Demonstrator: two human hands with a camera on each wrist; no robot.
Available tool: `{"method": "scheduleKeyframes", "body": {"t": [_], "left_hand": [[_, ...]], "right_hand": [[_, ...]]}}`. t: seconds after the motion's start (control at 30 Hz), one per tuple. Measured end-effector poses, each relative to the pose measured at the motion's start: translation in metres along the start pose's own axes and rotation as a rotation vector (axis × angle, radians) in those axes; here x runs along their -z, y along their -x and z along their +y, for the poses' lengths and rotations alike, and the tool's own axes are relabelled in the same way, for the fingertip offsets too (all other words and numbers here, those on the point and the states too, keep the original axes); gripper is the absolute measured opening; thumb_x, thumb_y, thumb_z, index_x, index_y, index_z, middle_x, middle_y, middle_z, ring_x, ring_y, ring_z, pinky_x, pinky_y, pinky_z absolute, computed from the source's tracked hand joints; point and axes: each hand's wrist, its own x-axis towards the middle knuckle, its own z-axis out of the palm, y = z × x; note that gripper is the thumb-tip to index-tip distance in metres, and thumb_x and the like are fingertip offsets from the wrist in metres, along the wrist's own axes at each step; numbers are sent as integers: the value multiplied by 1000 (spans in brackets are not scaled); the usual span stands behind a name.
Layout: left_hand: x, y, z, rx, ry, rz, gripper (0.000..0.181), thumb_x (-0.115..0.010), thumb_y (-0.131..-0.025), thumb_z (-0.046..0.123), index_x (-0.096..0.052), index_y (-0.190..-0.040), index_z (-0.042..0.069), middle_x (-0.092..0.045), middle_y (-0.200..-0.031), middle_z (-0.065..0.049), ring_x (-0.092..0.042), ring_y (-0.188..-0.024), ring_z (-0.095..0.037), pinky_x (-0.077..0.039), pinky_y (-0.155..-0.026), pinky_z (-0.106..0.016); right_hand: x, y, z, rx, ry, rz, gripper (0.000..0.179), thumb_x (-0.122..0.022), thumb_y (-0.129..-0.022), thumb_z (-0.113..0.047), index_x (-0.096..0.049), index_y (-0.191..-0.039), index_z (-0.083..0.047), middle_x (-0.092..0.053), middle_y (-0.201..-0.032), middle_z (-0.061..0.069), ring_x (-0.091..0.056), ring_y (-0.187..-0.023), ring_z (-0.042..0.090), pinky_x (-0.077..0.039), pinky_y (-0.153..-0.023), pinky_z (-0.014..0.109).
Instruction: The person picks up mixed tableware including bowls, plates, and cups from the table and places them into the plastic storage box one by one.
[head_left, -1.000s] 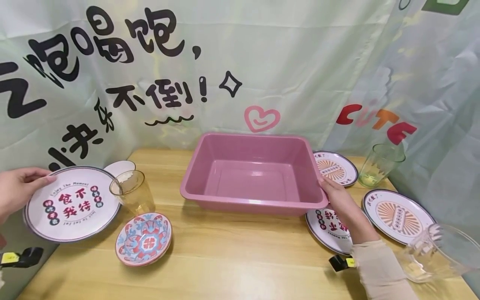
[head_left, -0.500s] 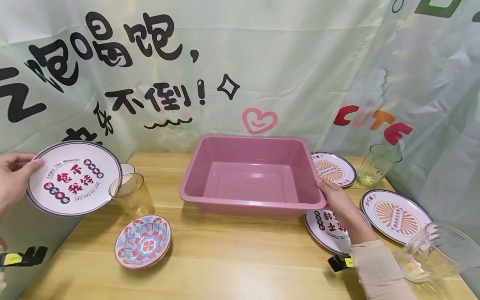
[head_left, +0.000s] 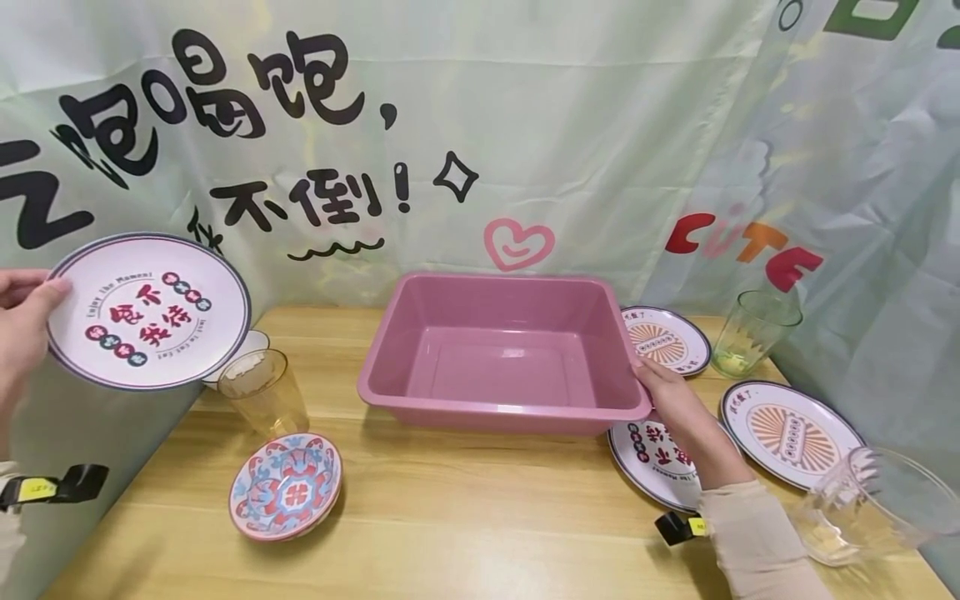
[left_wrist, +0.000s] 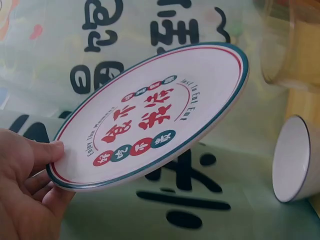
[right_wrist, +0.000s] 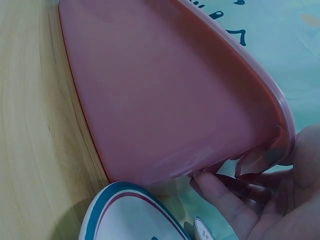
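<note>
Plate (head_left: 150, 310) raised, left grip (head_left: 21, 329) pinching, right grip (head_left: 671, 396) holding basin (head_left: 506, 414), interior (head_left: 502, 358), head view only

The amber glass (head_left: 268, 398) obstructs low passage between raised plate (head_left: 150, 312) and basin (head_left: 502, 365), leaving room above.

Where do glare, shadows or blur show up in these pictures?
Head view: a small glint inside the pink basin, soft shadow beside the patterned bowl; left wrist view: dimmer, held plate crisp, amber glass softer; right wrist view: bluish cast, shadow on the table, lower left.
</note>
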Motion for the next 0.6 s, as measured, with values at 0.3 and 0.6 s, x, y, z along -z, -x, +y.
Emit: {"method": "scheduleKeyframes", "body": {"t": [0.3,0.6], "left_hand": [[-21,24,48,-37,-143,-118,14,-58,-99,28,-56,-93,40,-52,-71,32,-51,-57,10,-43,-49,-8],[-50,38,78,-28,-270,-212,41,-57,-97,41,-60,-120,8,-53,-66,29,-56,-59,4,-50,-51,-15]], "right_hand": [[0,0,-2,0,27,12,61,-31,-108,-36,-20,-153,3,-51,-129,34,-65,-88,12,-56,-77,28],[1,2,-7,16,130,42,62,-37,-107,-35,-26,-150,7,-52,-130,34,-62,-90,7,-53,-78,23]]}}
